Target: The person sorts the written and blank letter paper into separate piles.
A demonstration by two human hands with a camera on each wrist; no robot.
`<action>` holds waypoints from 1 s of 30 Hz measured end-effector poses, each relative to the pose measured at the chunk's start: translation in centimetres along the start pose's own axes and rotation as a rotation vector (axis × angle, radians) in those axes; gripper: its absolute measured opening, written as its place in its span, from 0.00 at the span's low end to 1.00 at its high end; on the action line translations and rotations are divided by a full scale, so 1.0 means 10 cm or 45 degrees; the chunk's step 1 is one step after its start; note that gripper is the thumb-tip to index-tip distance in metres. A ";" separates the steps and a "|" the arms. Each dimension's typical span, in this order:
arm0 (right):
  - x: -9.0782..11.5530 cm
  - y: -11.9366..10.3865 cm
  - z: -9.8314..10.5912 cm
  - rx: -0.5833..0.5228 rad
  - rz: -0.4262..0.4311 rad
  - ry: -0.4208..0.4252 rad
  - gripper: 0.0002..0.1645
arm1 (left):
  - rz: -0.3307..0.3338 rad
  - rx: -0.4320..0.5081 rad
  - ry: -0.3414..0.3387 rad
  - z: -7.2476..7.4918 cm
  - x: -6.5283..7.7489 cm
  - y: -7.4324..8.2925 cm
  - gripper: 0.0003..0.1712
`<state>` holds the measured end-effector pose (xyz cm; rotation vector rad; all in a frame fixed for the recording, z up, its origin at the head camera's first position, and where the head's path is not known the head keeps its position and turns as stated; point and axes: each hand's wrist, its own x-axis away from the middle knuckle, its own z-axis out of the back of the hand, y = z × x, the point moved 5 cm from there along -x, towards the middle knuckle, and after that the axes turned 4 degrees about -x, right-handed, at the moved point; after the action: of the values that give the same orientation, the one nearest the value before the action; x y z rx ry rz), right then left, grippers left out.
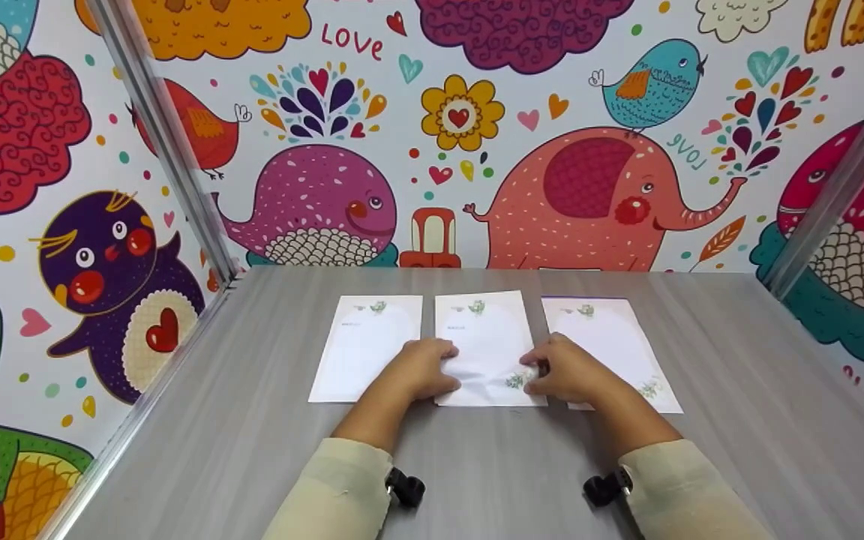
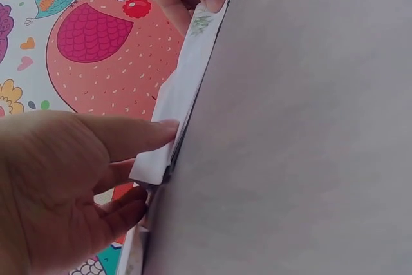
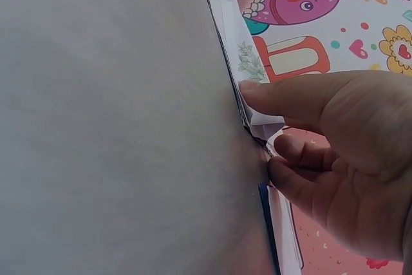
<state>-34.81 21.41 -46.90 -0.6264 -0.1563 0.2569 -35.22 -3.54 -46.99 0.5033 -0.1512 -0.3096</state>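
Note:
A white notepad [image 1: 481, 346] with a leafy print at its top and lower right lies in the middle of three on the table, its lower part creased. My left hand [image 1: 424, 369] grips its left edge, thumb on top; in the left wrist view the thumb presses the sheet and the other fingers curl at the side. The right hand [image 1: 567, 372] pinches the opposite edge near the lower right print. Seen low in the right wrist view, the pad [image 3: 239, 43] has a dark underside. What the fingertips touch beneath it is partly hidden.
A similar notepad [image 1: 363, 352] lies to the left, partly under my left forearm. Another notepad [image 1: 603, 330] with a purple top edge lies to the right, partly covered by the right hand. Cartoon-printed walls [image 1: 462, 45] with metal posts [image 1: 169, 150] enclose the grey table [image 1: 267, 330].

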 end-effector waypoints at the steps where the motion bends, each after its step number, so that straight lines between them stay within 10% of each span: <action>1: 0.00 -0.01 0.00 0.006 0.006 0.002 0.25 | -0.001 0.002 -0.001 0.00 0.00 0.00 0.32; 16: 0.01 -0.01 0.07 -0.128 -0.074 0.120 0.21 | 0.001 0.013 0.050 -0.04 -0.05 0.01 0.23; 30: 0.00 0.02 0.16 -0.474 -0.202 0.267 0.29 | 0.256 0.375 0.348 0.06 -0.07 -0.10 0.28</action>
<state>-35.20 22.43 -45.71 -1.0005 -0.0503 0.0055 -36.21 -4.40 -47.04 0.8100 0.0200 -0.0188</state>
